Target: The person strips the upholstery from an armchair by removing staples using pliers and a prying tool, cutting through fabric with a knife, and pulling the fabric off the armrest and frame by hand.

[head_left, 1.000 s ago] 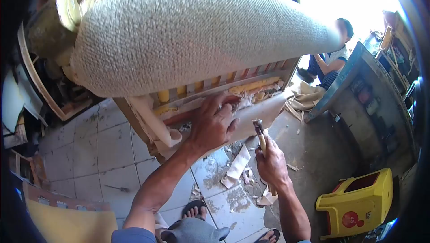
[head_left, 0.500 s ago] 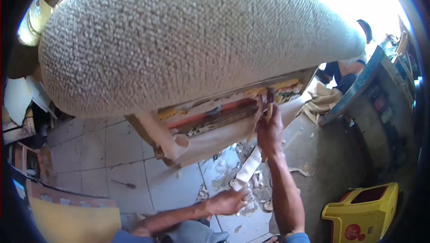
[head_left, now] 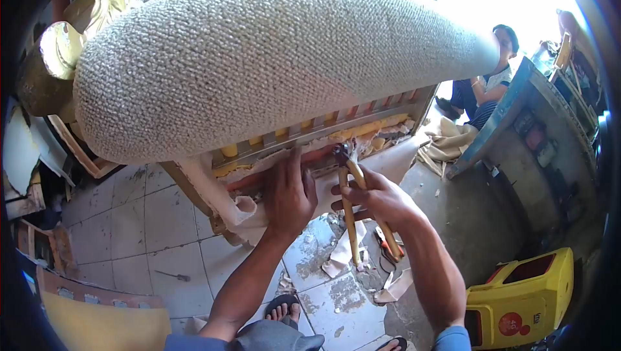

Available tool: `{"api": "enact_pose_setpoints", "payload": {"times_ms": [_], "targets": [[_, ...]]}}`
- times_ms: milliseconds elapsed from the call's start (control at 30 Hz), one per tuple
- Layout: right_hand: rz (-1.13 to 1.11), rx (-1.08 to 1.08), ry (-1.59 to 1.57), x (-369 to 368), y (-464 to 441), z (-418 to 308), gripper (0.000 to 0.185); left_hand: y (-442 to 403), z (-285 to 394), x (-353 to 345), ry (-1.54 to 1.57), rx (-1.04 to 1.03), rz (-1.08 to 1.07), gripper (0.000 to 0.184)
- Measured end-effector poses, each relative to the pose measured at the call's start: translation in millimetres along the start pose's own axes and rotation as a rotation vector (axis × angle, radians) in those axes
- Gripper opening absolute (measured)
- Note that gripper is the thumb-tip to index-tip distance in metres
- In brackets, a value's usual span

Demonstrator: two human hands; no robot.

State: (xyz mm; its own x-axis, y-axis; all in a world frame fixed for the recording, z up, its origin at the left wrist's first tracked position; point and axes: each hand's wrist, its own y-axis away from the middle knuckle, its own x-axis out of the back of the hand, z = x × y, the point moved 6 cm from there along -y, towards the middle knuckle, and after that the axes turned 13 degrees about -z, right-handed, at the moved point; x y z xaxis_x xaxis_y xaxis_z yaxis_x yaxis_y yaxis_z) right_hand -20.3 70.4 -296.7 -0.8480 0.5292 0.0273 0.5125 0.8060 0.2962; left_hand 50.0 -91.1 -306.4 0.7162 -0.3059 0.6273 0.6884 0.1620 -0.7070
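Observation:
A large piece of furniture with beige textured upholstery (head_left: 278, 60) fills the upper middle, its wooden slats and frame showing below. Torn lining fabric (head_left: 242, 203) hangs from the lower rail. My right hand (head_left: 385, 202) grips a pair of pincers (head_left: 350, 222) by its yellow handles, which are spread apart. The dark head of the pincers is against the frayed edge of the rail. My left hand (head_left: 289, 196) rests on the rail to the left of the pincers, with its fingers stretched upward. A torn pale strip (head_left: 339, 255) lies on the floor below.
A tool with red handles (head_left: 388, 247) lies among scraps on the tiles. A screwdriver-like tool (head_left: 173, 276) is further left. A yellow plastic casing (head_left: 524, 299) stands at the lower right. Another person (head_left: 488, 89) sits behind a blue-edged wooden panel (head_left: 498, 118).
My left hand has gone up from the pale strip to the rail, and the strip now lies lower. The pincers have shifted left and their handles are spread. My view has tilted up slightly.

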Motion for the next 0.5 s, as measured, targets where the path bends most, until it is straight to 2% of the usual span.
{"api": "enact_pose_setpoints", "payload": {"times_ms": [67, 133, 233, 300, 367, 400, 433, 500], "targets": [[-0.007, -0.052, 0.033, 15, -15, 4, 0.06, 0, -3, -3, 0.005, 0.097, -0.136, 0.057], [-0.059, -0.014, 0.172, 22, -23, -5, 0.056, 0, -3, -4, -0.026, 0.092, -0.145, 0.059], [-0.155, -0.104, 0.048, 24, -24, -10, 0.052, -1, -5, -5, -0.036, 0.075, -0.129, 0.057], [-0.153, -0.163, 0.086, 26, -26, -13, 0.049, 1, -4, -8, 0.002, 0.053, -0.104, 0.054], [-0.093, -0.218, 0.214, 24, -25, -19, 0.047, 5, -11, -8, 0.242, 0.073, 0.016, 0.045], [-0.009, -0.16, 0.244, 27, -28, -13, 0.037, 7, -12, -9, 0.244, 0.072, 0.019, 0.045], [-0.01, -0.159, 0.249, 20, -27, -13, 0.037, 10, -12, -6, 0.297, 0.051, 0.07, 0.041], [0.158, -0.169, 0.174, 4, -19, -15, 0.032, 14, -15, 0, 0.344, 0.038, 0.116, 0.037]]}}
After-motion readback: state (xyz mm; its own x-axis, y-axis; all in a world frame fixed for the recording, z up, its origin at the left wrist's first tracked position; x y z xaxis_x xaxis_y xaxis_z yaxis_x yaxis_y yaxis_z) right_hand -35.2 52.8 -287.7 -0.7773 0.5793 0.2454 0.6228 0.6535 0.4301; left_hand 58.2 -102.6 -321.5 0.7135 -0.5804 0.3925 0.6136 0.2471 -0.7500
